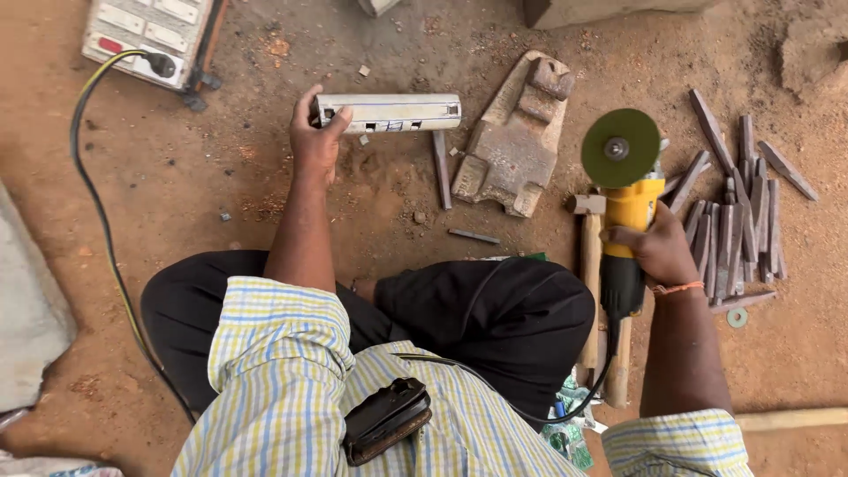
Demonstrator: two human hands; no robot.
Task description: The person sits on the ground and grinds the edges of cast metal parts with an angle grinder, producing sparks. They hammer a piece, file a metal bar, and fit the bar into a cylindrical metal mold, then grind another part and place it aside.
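I sit cross-legged on reddish dirt ground. My left hand point(314, 132) grips the left end of a pale rectangular metal channel bar point(393, 112) lying flat on the ground. My right hand point(658, 252) holds a yellow and black angle grinder point(629, 221) by its body, its green disc point(620, 147) facing up, off the ground. The grinder's black cable runs down across my lap.
A carved stone block point(517, 141) lies between bar and grinder. Several dark metal chisels point(738, 221) are piled at right. A wooden-handled hammer point(590, 265) lies beside my right knee. A white switch board point(150, 35) with cable sits at top left.
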